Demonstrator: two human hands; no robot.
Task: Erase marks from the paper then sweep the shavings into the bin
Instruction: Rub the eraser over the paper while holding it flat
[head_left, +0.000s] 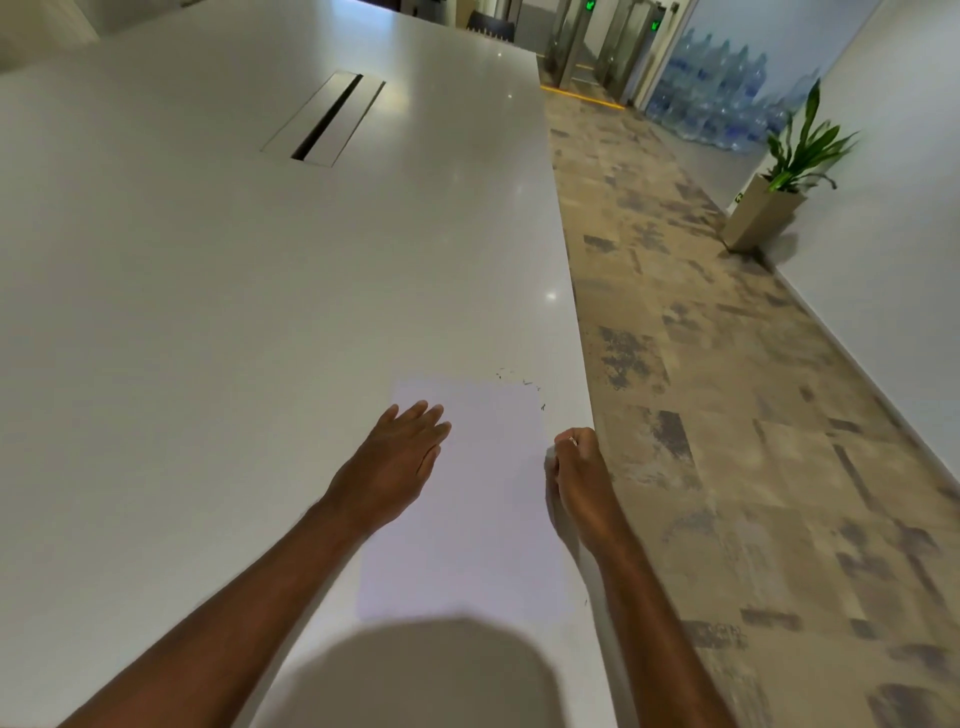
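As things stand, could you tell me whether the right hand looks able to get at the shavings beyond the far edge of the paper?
Probably yes. The shavings lie on bare table just ahead of the right hand, with nothing between them, though its fingers are curled round something small.

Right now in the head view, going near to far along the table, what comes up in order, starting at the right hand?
Right hand, curled at the paper's right edge → left hand's fingertips, flat on the sheet → dark shavings just past the paper's far edge → cable slot in the table.
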